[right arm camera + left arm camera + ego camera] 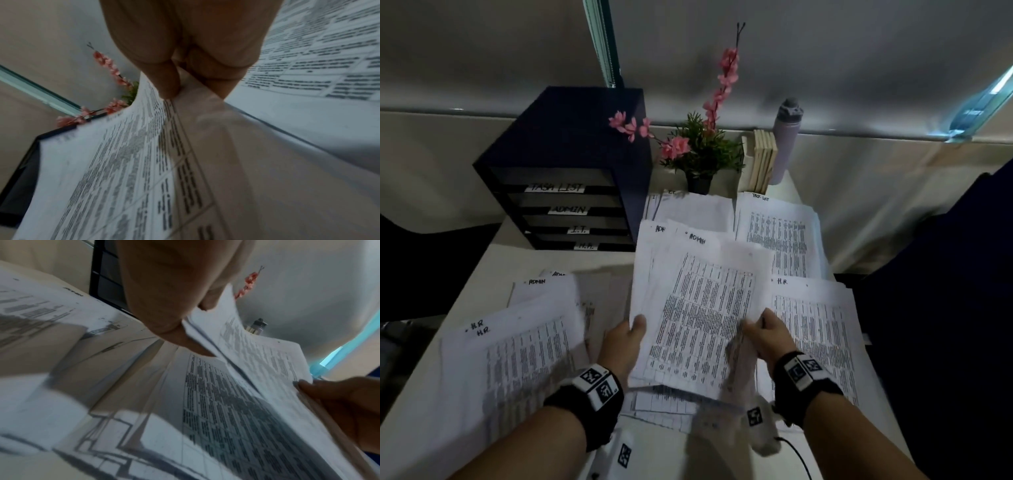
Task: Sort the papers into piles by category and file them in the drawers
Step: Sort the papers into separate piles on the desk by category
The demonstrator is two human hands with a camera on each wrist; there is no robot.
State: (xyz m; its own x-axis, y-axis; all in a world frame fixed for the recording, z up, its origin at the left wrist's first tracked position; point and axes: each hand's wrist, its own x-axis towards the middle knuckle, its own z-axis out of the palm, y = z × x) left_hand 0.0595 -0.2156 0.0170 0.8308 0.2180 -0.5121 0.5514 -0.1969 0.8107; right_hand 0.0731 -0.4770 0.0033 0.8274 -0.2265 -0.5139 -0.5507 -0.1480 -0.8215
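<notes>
Head view: sorting is mid-way. Left hand (625, 342) grips the stack (698, 308) above the tabletop (493, 267); right hand (767, 337) fingers pinch its top sheet, which next needs its pile.

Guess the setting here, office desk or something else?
Probably an office desk. A black drawer unit carries labels TASK LIST, ADMIN, I.T. and H.R.; printed table sheets marked with those categories cover the table; a potted plant and a water bottle stand behind.
</notes>
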